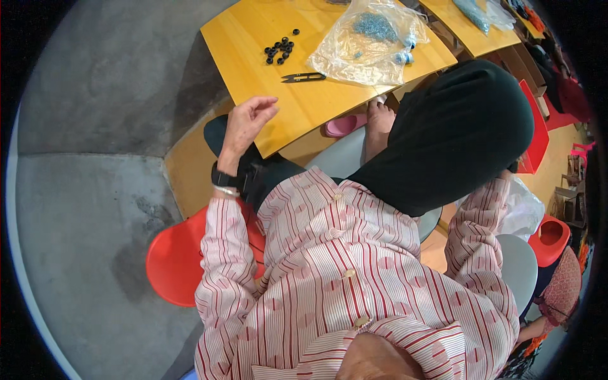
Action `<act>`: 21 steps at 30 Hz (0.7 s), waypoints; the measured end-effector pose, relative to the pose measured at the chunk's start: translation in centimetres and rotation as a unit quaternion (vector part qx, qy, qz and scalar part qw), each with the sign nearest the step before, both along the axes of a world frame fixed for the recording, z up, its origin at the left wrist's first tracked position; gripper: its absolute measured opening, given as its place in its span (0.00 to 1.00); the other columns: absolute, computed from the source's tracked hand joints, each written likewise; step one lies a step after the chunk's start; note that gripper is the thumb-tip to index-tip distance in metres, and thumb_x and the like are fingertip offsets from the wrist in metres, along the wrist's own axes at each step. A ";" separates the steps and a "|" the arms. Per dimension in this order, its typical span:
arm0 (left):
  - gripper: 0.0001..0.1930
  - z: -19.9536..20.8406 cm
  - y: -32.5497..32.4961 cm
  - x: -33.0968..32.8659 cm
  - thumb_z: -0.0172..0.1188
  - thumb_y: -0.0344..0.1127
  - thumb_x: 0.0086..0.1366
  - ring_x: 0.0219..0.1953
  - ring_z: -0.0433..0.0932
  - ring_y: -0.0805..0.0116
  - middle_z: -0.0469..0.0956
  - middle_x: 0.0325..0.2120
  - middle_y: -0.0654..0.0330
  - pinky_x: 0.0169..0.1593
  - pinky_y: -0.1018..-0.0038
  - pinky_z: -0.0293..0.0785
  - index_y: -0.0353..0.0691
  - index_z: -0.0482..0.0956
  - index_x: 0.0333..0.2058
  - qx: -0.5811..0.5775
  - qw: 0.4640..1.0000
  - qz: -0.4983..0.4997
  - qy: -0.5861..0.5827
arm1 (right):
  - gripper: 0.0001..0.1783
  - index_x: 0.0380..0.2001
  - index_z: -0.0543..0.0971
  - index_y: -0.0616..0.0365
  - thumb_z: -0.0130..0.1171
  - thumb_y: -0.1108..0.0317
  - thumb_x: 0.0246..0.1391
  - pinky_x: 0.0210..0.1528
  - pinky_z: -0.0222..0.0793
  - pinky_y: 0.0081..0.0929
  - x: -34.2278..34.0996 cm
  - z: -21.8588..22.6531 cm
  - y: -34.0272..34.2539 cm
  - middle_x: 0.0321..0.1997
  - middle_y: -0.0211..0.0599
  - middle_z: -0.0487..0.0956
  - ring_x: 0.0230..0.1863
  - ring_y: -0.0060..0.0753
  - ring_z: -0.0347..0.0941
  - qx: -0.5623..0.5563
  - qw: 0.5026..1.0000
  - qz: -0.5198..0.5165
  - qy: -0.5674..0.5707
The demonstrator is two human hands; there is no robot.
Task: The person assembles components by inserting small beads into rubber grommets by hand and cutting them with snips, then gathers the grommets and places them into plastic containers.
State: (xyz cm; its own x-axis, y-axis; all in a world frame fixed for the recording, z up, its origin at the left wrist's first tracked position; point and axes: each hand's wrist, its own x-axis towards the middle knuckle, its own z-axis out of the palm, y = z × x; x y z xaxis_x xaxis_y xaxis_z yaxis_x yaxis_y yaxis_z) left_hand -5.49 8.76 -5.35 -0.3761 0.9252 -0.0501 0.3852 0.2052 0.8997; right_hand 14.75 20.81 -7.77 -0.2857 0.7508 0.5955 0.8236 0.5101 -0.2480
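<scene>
My left hand (247, 125), with a black band and a pale bracelet at the wrist, hovers by the near left edge of the yellow wooden table (253, 69). Its fingers are loosely bent, thumb slightly apart, and nothing shows in them. Nearest to it on the tabletop lies a pair of black thread snips (304, 77). Beyond the snips sits a loose group of several small black ring-shaped pieces (278, 52). Of my right hand (506, 174) only a sliver shows past the sleeve, low beside my raised knee; its fingers are hidden.
A clear plastic bag (348, 54) with small blue pieces (375, 26) spreads over the table's right part. My bent leg (468, 126) rises at the table's right. A red chair (177, 259) stands at my left, a pink clog (345, 125) below the table. Another person (560, 285) is at far right.
</scene>
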 end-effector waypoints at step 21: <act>0.15 -5.3 16.5 -3.6 0.63 0.41 0.54 0.42 0.75 0.48 0.77 0.34 0.45 0.45 0.61 0.72 0.38 0.80 0.38 -0.027 0.916 0.082 0.391 | 0.15 0.43 0.71 0.58 0.46 0.72 0.50 0.49 0.67 0.44 3.9 -18.2 6.6 0.43 0.52 0.75 0.48 0.52 0.70 -0.256 0.959 -0.027 -0.119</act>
